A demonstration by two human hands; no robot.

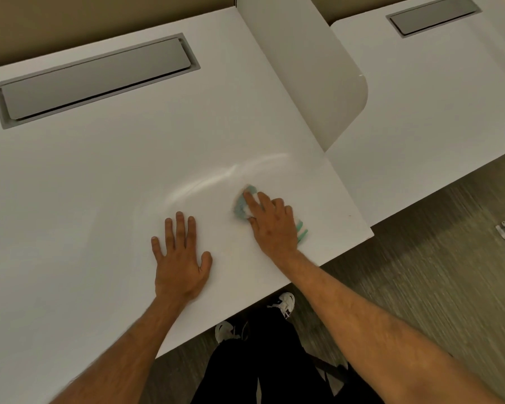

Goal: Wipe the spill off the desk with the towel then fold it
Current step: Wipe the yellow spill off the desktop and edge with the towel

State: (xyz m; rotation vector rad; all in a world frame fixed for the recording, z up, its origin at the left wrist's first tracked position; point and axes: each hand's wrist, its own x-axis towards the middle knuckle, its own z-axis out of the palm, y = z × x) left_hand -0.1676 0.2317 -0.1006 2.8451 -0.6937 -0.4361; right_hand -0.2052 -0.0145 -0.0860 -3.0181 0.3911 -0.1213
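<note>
right hand (pixel 270 223) is down on the towel (pixel 243 206), fingers laid long and nearly straight over the bunched cloth, pressing it flat to the desk (pixel 99 176) rather than pinching it. the towel sits near the desk's front right corner, mostly hidden under the palm, with a pale blue-green wad poking out past the fingertips and a few green stripes showing at the heel of the hand.

left hand (pixel 181 258) lies spread and flat on bare desk just beside it, holding nothing, looks like a brace.

so this reads as the wiping step, not the fold. curved wet streaks (pixel 225 176) shine in an arc just beyond the towel, and a faint yellowish tint shows on the surface between the hands, so the spill seems not fully gone. next move, by my judgement, calls for steady downward pressure and a sweep through that arc, minding the near edge so nothing gets pushed onto the floor.

materials: the desk is smooth, glossy white, hard, so liquid smears easily. the cloth looks soft and absorbent, crumpled, and will need spreading out before any fold. a grey cable flap (pixel 96 78) sits recessed at the back, a rounded white divider panel (pixel 309 77) stands to the right.
</note>
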